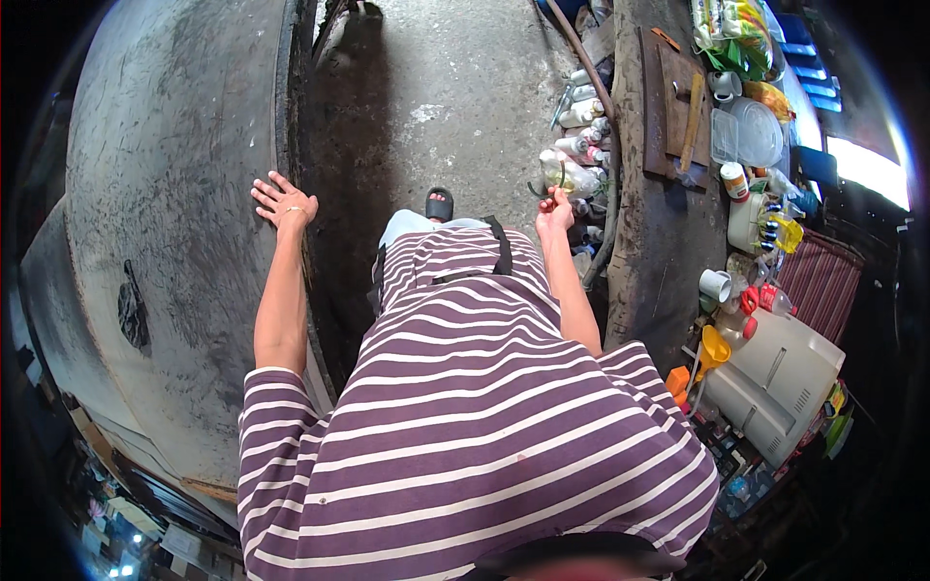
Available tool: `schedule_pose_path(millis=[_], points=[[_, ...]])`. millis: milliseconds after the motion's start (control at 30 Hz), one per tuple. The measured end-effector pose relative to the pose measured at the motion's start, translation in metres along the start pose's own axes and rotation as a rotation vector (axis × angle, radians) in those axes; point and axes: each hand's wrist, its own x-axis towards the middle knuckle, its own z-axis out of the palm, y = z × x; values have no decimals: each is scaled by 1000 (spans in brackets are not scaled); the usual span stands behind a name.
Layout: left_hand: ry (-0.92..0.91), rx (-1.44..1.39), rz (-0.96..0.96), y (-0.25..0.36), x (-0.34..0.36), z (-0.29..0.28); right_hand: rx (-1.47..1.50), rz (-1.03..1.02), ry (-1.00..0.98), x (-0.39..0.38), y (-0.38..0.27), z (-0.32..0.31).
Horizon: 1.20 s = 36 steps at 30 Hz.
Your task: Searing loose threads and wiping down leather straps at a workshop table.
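My left hand [284, 200] lies flat near the edge of the large grey tabletop [174, 126], its fingers spread and nothing in it. Over the walkway, in front of the bottles on the right, my right hand [555, 213] is closed in a pinch. A thin, dark, curved piece like a bent wire or cord [563, 174] sticks up from its fingertips. Another short dark curve shows just left of them. What exactly the piece is, I cannot tell. Behind it stands a large clear plastic bottle [572, 174].
A black scrap of plastic [132, 305] lies on the tabletop. Several bottles [583, 113] line the floor beside a brown pipe [581, 48]. The right-hand bench [635, 242] carries wooden boards [678, 107], clear containers [756, 133], a white mug [715, 285] and a yellow funnel [714, 349].
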Motion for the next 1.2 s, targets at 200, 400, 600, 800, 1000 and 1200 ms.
schedule_pose_path(millis=[200,400,600,800,1000,1200], points=[[-14,11,-1,1,0,-2,-3,29,-10,3,1,-1],[-11,0,3,1,0,-2,7,77,1,6,0,-4],[-9,17,4,1,-1,-2,8,118,5,8,2,-10],[8,4,1,0,2,1,10,150,13,11,5,-12],[13,4,1,0,2,2,28,185,21,14,7,-15],[13,7,7,0,2,2,35,209,-2,15,7,-20]])
